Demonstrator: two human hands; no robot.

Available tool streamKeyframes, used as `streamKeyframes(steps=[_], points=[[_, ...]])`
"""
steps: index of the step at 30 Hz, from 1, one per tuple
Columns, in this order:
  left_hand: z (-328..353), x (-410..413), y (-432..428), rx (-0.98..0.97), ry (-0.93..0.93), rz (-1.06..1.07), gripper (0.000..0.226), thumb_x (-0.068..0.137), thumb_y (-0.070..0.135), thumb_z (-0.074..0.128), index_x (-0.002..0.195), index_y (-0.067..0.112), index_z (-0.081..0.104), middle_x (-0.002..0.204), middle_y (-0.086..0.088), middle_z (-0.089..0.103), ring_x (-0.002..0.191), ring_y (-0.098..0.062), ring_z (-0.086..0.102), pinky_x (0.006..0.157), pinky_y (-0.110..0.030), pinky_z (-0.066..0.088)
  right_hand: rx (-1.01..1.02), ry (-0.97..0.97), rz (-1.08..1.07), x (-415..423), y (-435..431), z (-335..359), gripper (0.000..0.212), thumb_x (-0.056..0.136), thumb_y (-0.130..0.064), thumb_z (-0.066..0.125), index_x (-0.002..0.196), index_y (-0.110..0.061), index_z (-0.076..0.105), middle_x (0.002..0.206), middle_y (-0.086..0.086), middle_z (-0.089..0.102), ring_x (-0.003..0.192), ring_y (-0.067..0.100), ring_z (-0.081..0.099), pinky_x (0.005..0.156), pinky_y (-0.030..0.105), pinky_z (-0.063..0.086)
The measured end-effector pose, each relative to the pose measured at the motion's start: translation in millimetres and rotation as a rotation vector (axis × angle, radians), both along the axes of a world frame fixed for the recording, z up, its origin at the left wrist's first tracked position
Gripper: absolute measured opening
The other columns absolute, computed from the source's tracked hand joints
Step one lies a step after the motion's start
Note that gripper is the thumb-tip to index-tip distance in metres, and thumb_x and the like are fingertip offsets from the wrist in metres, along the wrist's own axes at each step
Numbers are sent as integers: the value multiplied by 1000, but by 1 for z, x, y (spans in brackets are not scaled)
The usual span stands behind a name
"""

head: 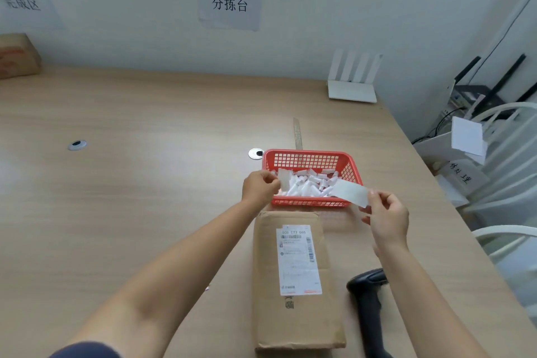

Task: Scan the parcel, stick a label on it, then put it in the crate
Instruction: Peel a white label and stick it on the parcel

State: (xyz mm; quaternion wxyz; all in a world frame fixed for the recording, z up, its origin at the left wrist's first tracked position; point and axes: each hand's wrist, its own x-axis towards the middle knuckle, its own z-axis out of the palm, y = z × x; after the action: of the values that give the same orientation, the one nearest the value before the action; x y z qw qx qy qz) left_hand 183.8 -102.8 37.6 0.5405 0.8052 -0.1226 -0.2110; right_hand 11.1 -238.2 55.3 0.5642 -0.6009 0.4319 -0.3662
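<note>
A long brown cardboard parcel (293, 314) lies on the wooden table in front of me, a printed shipping sheet (299, 260) stuck on its top. Above its far end my right hand (388, 219) pinches a white label (350, 192) by one edge. My left hand (260, 187) holds a small translucent strip of backing paper (284, 179) over the red basket (311, 203). The two hands are apart, the label hanging between them. A black handheld scanner (367, 305) lies on the table right of the parcel, partly under my right forearm.
The red basket holds several white paper scraps. A white router (353, 81) stands at the table's back edge, a brown box (17, 55) at the far left. White crates and cables (494, 154) sit past the table's right edge.
</note>
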Motion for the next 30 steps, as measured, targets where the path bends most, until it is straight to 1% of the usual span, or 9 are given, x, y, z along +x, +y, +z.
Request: streamKeyframes(steps=[4,7,10,14,18,21,26,28,30], points=[[-11,24,-35,106,-69,-26,14,82,5,56,85,5,70,82,-15,70,70,-23,64,76,-38,58,29,2,81,12,7,-18,9,90,-15,52,86,-10,57,77,5,58,64,16,53,41,18,47],[-17,44,-56,224,-161,-57,20,85,9,56,92,9,74,97,-10,74,80,-25,66,75,-31,51,32,9,134,25,4,-23,11,90,-17,53,80,-15,58,79,6,60,68,18,55,45,22,46],[-22,57,-70,338,-227,-134,25,89,13,52,102,15,73,100,-6,73,79,-24,62,69,-29,44,52,-3,139,38,-1,-25,18,90,-15,53,73,-20,56,74,3,58,63,16,53,39,14,46],[-30,69,-75,522,-359,-214,26,84,7,50,81,22,71,83,-5,63,76,-26,56,66,-28,40,91,7,149,47,-3,-32,18,90,-14,53,73,-21,56,74,2,58,64,13,52,38,13,45],[-35,73,-76,545,-412,-184,14,84,13,57,88,13,71,94,-8,72,86,-29,65,70,-31,45,110,14,148,45,-3,-39,19,89,-14,54,72,-22,57,74,2,59,64,14,53,38,13,46],[-40,75,-76,562,-410,-244,22,85,19,61,106,17,67,109,-5,69,99,-27,64,81,-34,49,108,23,153,45,-3,-40,20,90,-14,53,72,-23,56,75,3,59,66,14,54,39,14,46],[-44,74,-70,606,-457,-307,26,86,21,58,110,18,68,116,-5,67,104,-27,62,78,-32,47,106,0,134,46,1,-39,20,89,-12,54,71,-22,56,73,0,58,66,13,53,39,15,48],[-39,67,-67,549,-446,-287,24,87,21,56,106,14,69,113,-6,69,102,-27,63,80,-35,50,64,27,104,45,3,-38,16,88,-13,55,74,-20,57,73,-1,58,71,16,54,51,27,55],[-31,52,-64,384,-403,-239,21,89,20,55,97,7,70,103,-9,72,89,-23,64,78,-36,51,-24,65,77,44,5,-37,9,88,-14,56,79,-16,57,74,-3,58,75,19,56,67,43,55]])
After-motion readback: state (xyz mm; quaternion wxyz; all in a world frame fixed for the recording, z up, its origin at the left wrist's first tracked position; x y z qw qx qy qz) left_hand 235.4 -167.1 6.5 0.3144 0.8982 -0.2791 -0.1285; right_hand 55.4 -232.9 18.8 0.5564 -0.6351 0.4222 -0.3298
